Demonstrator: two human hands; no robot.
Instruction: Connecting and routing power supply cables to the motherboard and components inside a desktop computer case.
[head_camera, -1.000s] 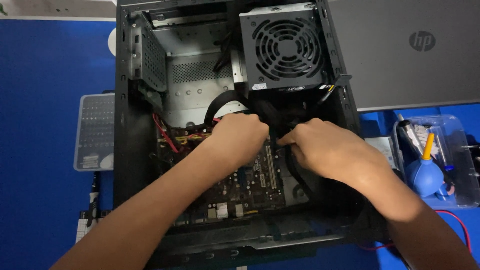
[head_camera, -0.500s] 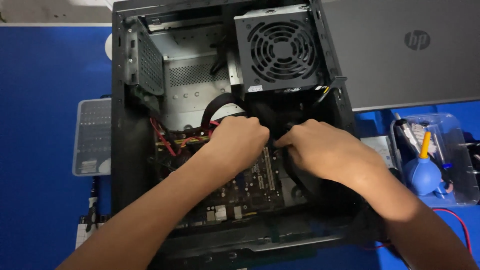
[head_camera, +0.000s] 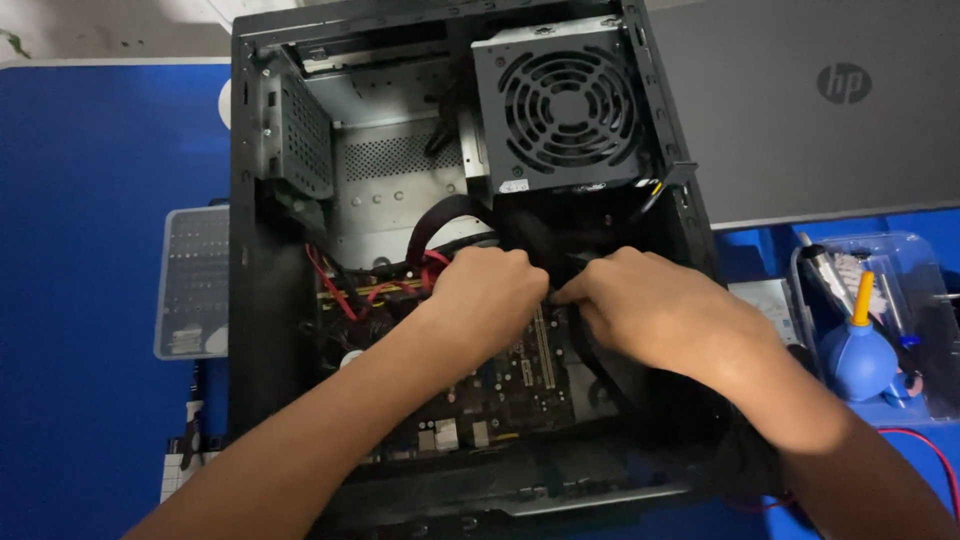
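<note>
While the open computer case (head_camera: 270, 330) lies flat on the blue counter (head_camera: 100, 200), the left hand (head_camera: 490, 295) and right hand (head_camera: 650, 310) each grip the black cable bundle (head_camera: 545, 245) below the power supply (head_camera: 565, 105); tugging could strain connectors on the motherboard (head_camera: 520, 385).

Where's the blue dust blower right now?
In the head view the blue dust blower sits in a clear plastic tray at the right, outside the open computer case and just beyond the right hand.
</note>
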